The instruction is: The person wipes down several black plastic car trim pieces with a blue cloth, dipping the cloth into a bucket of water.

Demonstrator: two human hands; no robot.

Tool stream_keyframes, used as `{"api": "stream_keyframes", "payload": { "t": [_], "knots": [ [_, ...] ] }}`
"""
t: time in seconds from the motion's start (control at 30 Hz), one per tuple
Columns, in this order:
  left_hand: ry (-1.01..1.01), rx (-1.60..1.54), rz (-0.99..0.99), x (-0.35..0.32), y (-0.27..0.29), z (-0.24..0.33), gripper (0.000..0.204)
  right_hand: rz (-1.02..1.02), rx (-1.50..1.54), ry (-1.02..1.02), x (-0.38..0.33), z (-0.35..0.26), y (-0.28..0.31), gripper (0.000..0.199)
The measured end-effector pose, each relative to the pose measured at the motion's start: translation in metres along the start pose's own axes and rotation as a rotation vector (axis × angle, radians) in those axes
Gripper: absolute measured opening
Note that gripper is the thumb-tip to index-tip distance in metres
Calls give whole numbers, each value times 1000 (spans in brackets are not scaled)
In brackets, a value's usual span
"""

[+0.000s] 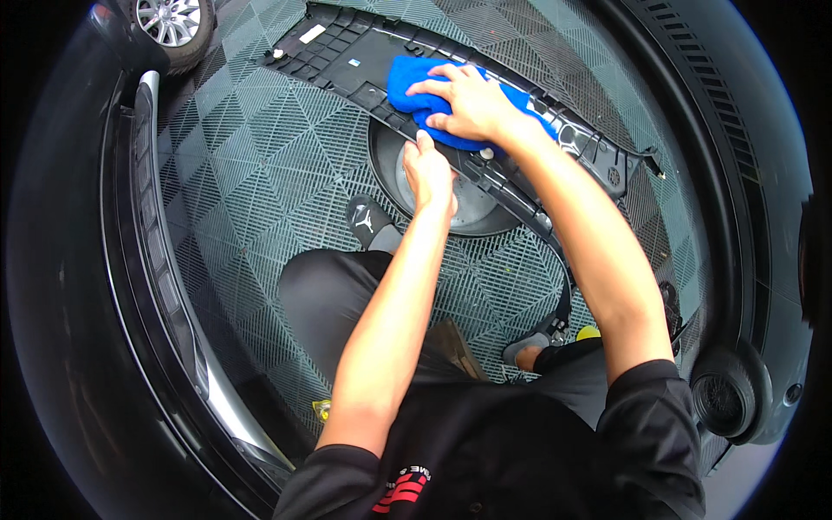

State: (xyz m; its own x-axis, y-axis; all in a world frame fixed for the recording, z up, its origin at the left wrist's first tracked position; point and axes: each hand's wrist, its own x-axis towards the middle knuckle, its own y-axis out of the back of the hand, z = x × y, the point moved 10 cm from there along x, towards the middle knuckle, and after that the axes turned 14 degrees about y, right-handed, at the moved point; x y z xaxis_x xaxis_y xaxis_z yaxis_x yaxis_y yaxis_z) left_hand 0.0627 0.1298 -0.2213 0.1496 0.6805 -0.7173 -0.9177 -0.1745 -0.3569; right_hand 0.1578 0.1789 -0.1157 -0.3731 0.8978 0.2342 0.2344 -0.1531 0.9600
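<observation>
A long black plastic trim panel (373,52), ribbed on the side that shows, stretches from the upper left down to the right. My left hand (427,178) grips its near edge, thumb up against the rim and the other fingers mostly hidden. On top of the panel lies a bunched blue cloth (407,76). My right hand (472,104) presses on that cloth with bent, slightly parted fingers, and the cloth covers the panel's middle.
Under the panel stands a round dark basin (394,195) on the grey tiled grating floor (260,165). A dark car body panel (78,260) curves along the left, and a car door with a round speaker (724,403) fills the right. A wheel (169,22) shows at upper left.
</observation>
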Motion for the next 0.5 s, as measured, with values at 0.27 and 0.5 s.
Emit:
{"api": "stream_keyframes", "payload": {
  "t": [0.27, 0.5],
  "knots": [
    [-266, 31, 256, 24, 24, 5, 31, -178, 113, -134, -35, 15, 17, 35],
    [-241, 208, 177, 19, 3, 6, 35, 170, 105, 20, 13, -14, 0, 44]
  ]
}}
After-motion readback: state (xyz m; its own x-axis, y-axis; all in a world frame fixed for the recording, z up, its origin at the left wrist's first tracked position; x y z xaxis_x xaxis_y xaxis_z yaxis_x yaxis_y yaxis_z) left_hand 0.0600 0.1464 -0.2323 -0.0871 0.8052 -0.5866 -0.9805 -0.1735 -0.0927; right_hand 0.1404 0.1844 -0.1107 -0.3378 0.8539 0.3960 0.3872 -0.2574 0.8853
